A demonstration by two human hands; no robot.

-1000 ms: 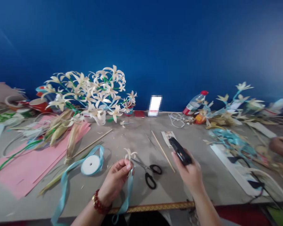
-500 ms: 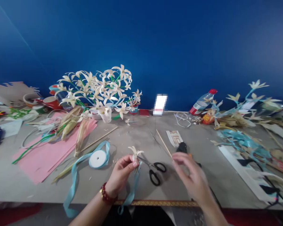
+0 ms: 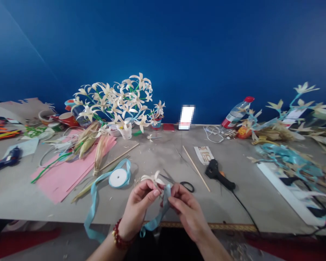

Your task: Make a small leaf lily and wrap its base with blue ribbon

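Between thumb and fingers, my left hand (image 3: 141, 199) pinches a cream-coloured handmade flower (image 3: 153, 177), its petals pointing up and away. Close beside it, my right hand (image 3: 186, 206) is closed on a light blue ribbon (image 3: 165, 201), which hangs from the flower's base toward the table edge. Behind the hands lie black-handled scissors (image 3: 187, 186), partly hidden by my fingers. To the left a white spool (image 3: 117, 178) carries more of the blue ribbon, and a loose length trails over the front edge. A thin wooden stick (image 3: 196, 168) lies beyond my right hand.
A black glue gun (image 3: 218, 174) with a cable lies to the right, near a white power strip (image 3: 282, 195). Pink paper sheets (image 3: 57, 181) and dried husks are at left. Finished flowers (image 3: 119, 99) stand at the back, and a plastic bottle (image 3: 235, 114) leans at the wall.
My right hand has moved left from beside the wooden stick to the flower and now grips the ribbon. The stick lies on the table. My left hand still holds the flower.
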